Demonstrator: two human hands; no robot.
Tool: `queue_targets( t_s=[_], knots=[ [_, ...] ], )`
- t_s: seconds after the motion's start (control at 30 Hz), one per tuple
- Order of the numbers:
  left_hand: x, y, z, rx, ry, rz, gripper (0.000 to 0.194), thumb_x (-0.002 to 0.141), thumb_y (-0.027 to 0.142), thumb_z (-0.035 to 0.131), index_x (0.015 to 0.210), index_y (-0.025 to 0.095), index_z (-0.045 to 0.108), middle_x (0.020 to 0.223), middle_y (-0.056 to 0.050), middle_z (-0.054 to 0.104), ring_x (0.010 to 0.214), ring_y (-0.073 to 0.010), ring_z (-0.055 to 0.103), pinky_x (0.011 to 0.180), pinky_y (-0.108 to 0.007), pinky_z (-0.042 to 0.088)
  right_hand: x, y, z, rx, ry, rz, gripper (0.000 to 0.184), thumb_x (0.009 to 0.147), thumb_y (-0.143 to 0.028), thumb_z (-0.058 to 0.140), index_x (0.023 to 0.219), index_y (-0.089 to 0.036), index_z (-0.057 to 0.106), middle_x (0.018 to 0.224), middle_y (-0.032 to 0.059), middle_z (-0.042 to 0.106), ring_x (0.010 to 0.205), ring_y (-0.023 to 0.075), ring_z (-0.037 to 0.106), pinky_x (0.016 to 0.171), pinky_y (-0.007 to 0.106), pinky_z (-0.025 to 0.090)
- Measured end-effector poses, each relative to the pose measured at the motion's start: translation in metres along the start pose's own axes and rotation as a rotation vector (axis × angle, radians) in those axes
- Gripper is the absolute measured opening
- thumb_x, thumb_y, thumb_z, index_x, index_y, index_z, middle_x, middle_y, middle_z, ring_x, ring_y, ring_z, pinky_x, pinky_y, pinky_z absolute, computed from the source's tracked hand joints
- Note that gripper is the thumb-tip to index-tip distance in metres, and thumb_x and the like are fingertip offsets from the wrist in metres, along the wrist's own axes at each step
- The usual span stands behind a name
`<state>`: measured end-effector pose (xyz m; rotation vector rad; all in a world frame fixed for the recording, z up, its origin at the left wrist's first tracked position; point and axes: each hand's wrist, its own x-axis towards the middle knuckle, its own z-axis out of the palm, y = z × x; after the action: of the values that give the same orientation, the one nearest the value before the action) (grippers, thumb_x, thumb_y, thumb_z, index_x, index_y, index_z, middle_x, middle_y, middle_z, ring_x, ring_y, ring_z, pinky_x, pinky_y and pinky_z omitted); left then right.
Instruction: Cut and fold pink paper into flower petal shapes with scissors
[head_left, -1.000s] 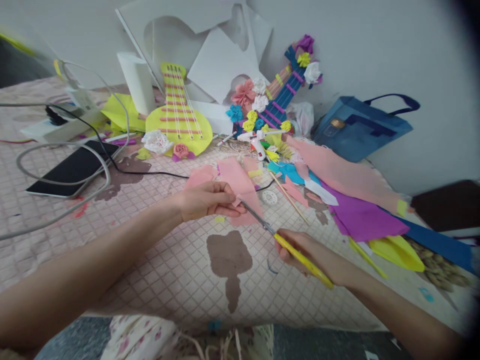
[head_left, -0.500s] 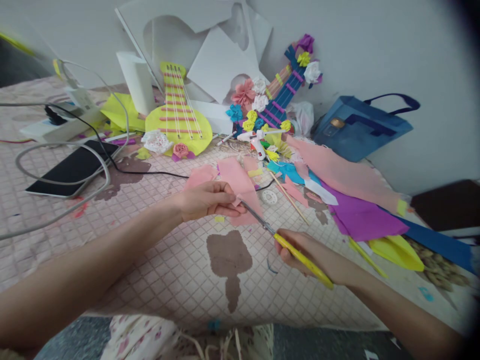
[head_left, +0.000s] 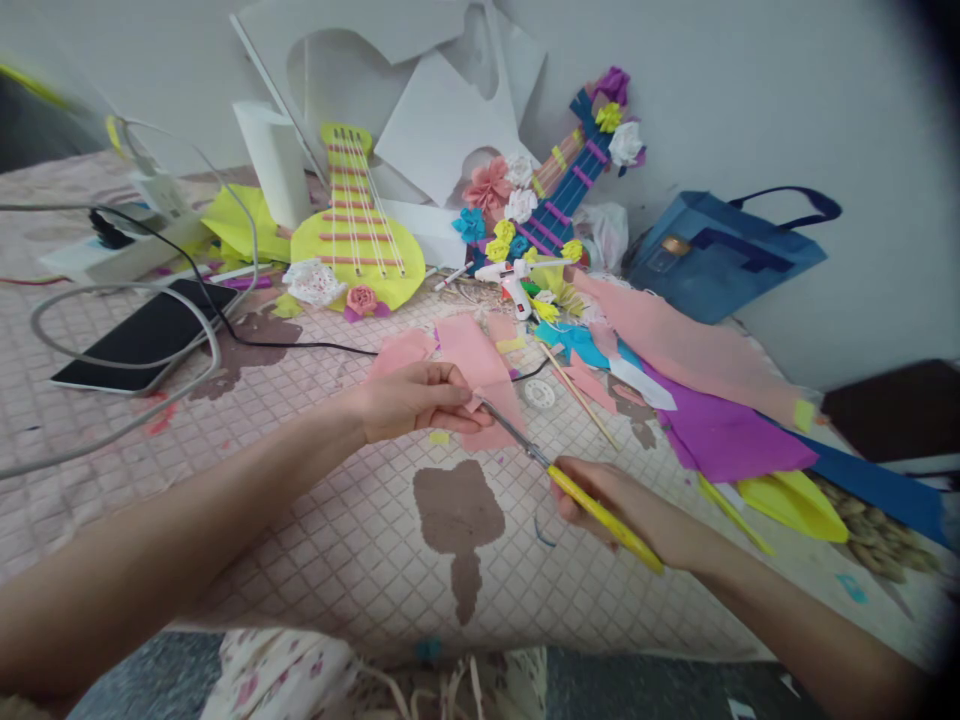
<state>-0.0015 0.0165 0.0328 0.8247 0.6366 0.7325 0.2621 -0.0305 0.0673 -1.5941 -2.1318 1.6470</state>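
Observation:
Between the thumb and fingers of my left hand (head_left: pixel 420 402) is a small piece of pink crepe paper (head_left: pixel 474 403), pinched at the fingertips. My right hand (head_left: pixel 611 505) is wrapped round the yellow handles of a pair of scissors (head_left: pixel 592 505). Their metal blades point up and left, and the tips meet the pink piece at my left fingers. Whether the blades are parted is too small to tell. Larger pink paper pieces (head_left: pixel 476 350) lie on the table just behind my left hand.
A glue gun (head_left: pixel 514 283) rests behind the pink paper, before a blue flower-covered paper guitar (head_left: pixel 574 195). Left stands a yellow paper guitar (head_left: pixel 360 240). A tablet (head_left: pixel 146 340) lies among cables. Purple paper (head_left: pixel 727 430), a wooden stick (head_left: pixel 581 400) and a blue bag (head_left: pixel 720 255) are right.
Almost nothing differs. Both hands keep their places, with only a very slight shift at the scissors' handles.

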Motion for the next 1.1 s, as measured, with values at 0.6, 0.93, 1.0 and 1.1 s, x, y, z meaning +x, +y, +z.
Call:
queue_targets(
  t_s=[0.6, 0.93, 1.0, 1.1],
  knots=[
    [0.0, -0.001, 0.0, -0.009, -0.002, 0.006, 0.014, 0.078, 0.012, 0.064, 0.075, 0.011, 0.051, 0.082, -0.009, 0.071, 0.084, -0.0177, 0.069, 0.076, -0.024, 0.056, 0.001, 0.006, -0.001, -0.018, 0.006, -0.024, 0.027, 0.083, -0.042, 0.052, 0.071, -0.019, 0.043, 0.061, -0.0033, 0.045, 0.049, 0.0069, 0.035, 0.041, 0.017, 0.029],
    [0.0, 0.0, 0.001, -0.012, -0.012, 0.003, 0.014, 0.078, 0.012, 0.065, 0.075, 0.011, 0.051, 0.08, -0.008, 0.071, 0.084, -0.0171, 0.069, 0.076, -0.023, 0.056, -0.002, -0.002, 0.001, 0.006, 0.028, -0.074, 0.026, 0.081, -0.044, 0.054, 0.073, -0.019, 0.049, 0.067, -0.0014, 0.048, 0.059, 0.0106, 0.046, 0.053, 0.022, 0.041],
    [0.0, 0.0, 0.001, -0.009, -0.007, 0.005, 0.014, 0.078, 0.012, 0.064, 0.075, 0.011, 0.051, 0.081, -0.008, 0.071, 0.084, -0.017, 0.069, 0.076, -0.023, 0.056, -0.002, 0.0, 0.001, -0.002, 0.04, -0.082, 0.028, 0.08, -0.046, 0.053, 0.071, -0.019, 0.049, 0.065, -0.0013, 0.048, 0.059, 0.0114, 0.046, 0.054, 0.023, 0.042],
    [0.0, 0.0, 0.0, -0.002, -0.007, 0.016, 0.014, 0.078, 0.012, 0.064, 0.074, 0.011, 0.051, 0.082, -0.009, 0.071, 0.084, -0.0167, 0.069, 0.076, -0.023, 0.055, 0.001, 0.005, 0.001, 0.015, 0.048, -0.081, 0.029, 0.078, -0.047, 0.054, 0.071, -0.02, 0.048, 0.065, -0.0011, 0.048, 0.062, 0.0123, 0.047, 0.056, 0.023, 0.043]
  ],
)
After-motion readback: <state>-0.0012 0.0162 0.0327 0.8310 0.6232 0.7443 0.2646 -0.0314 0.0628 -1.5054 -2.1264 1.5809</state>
